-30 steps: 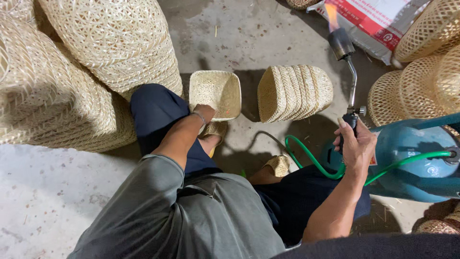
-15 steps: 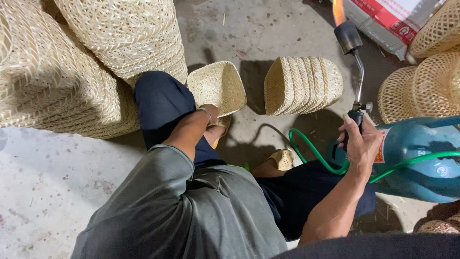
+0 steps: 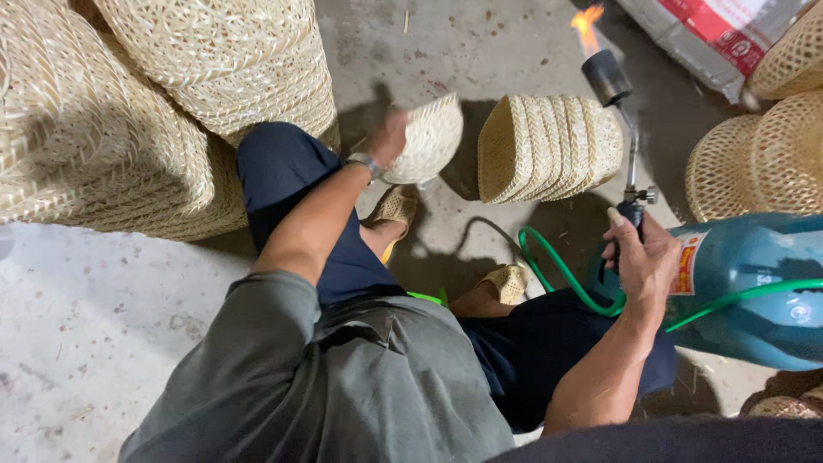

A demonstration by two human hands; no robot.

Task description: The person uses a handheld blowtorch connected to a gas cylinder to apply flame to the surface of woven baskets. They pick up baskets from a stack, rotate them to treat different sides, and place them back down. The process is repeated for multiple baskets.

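Above the left knee, the left hand has its fingers closed on the rim of a small woven basket, tilted on edge, blurred. At 3 o'clock of it, just beside, lies a row of nested baskets on the concrete floor. The right hand has its fingers wrapped round the torch handle; the flame burns at 12 o'clock of the hand. A green hose loops at 9 o'clock; the blue gas cylinder touches the hand at 3 o'clock. Large basket stacks stand at 9 o'clock of the left hand.

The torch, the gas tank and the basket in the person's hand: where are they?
torch (image 3: 607,77), head view, on its dark burner head.
gas tank (image 3: 754,291), head view, on its blue side.
basket (image 3: 426,141), head view, on its woven wall.
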